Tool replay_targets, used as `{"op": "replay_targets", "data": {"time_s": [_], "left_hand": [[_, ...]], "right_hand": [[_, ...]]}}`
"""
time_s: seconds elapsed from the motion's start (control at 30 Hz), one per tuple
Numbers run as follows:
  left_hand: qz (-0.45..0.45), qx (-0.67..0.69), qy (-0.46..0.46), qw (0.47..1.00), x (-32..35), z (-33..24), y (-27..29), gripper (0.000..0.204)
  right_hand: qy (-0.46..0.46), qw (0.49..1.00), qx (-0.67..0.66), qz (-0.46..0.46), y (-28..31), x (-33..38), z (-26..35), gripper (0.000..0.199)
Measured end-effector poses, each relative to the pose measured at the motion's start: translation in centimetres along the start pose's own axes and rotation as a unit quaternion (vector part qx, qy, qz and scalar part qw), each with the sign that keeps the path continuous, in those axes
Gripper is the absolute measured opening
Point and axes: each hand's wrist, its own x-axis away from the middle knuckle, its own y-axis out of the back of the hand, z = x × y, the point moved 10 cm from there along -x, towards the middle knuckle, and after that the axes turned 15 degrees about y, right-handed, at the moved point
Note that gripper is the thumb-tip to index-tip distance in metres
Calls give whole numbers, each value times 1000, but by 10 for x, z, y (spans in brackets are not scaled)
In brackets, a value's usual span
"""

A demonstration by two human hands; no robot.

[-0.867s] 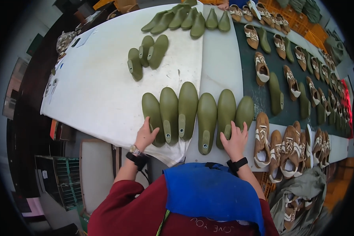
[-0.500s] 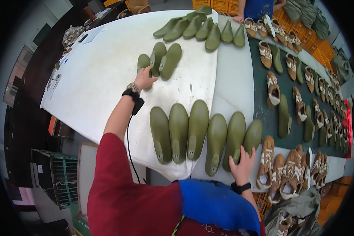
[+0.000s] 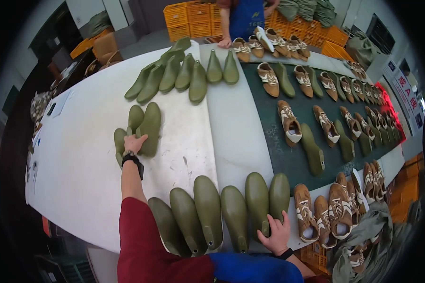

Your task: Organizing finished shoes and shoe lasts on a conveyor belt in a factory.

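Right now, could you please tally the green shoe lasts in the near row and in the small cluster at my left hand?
Near row of green lasts: 6
Cluster of green lasts at the left hand: 3
Total: 9

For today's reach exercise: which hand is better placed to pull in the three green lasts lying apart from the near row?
Left. The left hand already rests on that cluster of green lasts; the right hand is at the near row.

Single head view — looks down, forward, over white table (image 3: 80, 174).
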Motion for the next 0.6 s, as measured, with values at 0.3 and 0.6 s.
{"op": "replay_targets", "data": {"time_s": [0.3,0.6], "left_hand": [[-14,-6,-126,992,126,-55,-33,56],[69,-20,-226,971,240,-167,-78,51]], "right_hand": [[10,1000,4,-22,5,0,3,57],[1,999,-1,-41,8,2,4,55]]}}
